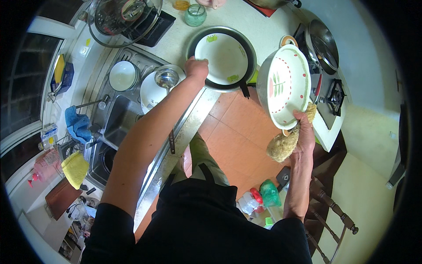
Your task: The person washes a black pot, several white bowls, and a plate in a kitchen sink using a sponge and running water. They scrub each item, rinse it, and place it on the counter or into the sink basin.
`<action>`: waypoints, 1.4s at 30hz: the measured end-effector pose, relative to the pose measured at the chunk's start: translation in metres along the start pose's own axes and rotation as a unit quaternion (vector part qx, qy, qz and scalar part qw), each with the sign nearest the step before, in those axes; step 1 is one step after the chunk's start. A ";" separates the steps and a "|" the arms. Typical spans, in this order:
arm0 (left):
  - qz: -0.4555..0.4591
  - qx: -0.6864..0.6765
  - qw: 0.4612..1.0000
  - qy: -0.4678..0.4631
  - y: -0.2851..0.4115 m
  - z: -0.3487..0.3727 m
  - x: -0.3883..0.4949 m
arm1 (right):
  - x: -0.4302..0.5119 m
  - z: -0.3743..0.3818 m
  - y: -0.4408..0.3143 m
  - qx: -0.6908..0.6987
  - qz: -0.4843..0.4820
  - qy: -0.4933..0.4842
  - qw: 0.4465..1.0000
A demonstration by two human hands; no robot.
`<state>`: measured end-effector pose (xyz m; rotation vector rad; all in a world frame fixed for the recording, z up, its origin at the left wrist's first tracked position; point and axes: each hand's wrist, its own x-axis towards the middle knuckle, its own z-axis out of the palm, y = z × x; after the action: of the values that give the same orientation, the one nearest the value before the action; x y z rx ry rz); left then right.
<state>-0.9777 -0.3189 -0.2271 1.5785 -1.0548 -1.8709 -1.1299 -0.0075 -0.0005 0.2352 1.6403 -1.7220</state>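
My left hand (197, 70) grips the rim of a white plate with green apple motifs (221, 59), which lies inside a dark round pan (251, 52) on the counter. My right hand (305, 137) holds a large white bowl with red dots and a leaf pattern (290, 86) by its lower end, tilted on its side, together with a tan fibrous loofah scrubber (283, 145). The bowl has brown-trimmed handles at both ends. Under my left forearm, a steel ladle (166, 79) rests over white plates (150, 90) beside the sink.
Stacked white bowls (122, 76) stand by the sink basin (122, 115). Left are a faucet, a blue cloth (77, 123) and a yellow cloth (75, 170). A glass lid (127, 19) and a green glass jar (195, 15) are at the back; a gas stove (335, 99) with pans is right.
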 end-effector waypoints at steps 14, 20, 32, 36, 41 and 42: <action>0.064 0.387 0.904 0.171 -0.006 0.028 0.031 | -0.023 0.031 0.017 -0.063 -0.019 -0.032 0.997; 0.115 0.304 0.943 0.077 -0.012 0.002 0.025 | -0.027 0.048 0.025 -0.097 -0.012 -0.059 0.993; 0.057 -0.312 0.923 -0.219 0.021 -0.224 -0.260 | -0.057 0.151 0.141 -0.165 -0.045 -0.202 0.964; 0.027 -0.356 0.930 -0.088 -0.003 -0.275 -0.298 | -0.108 0.204 0.196 -0.246 -0.050 -0.289 0.924; 0.056 -0.406 0.912 -0.017 -0.051 -0.353 -0.357 | -0.175 0.238 0.203 -0.424 -0.175 -0.390 0.799; 0.064 -0.406 0.912 -0.004 -0.063 -0.366 -0.368 | -0.188 0.244 0.201 -0.457 -0.215 -0.384 0.773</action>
<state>-0.5330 -0.0934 -0.0702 0.9752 -0.2703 -1.8575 -0.7893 -0.1454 -0.0069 -1.2291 1.6954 -0.8502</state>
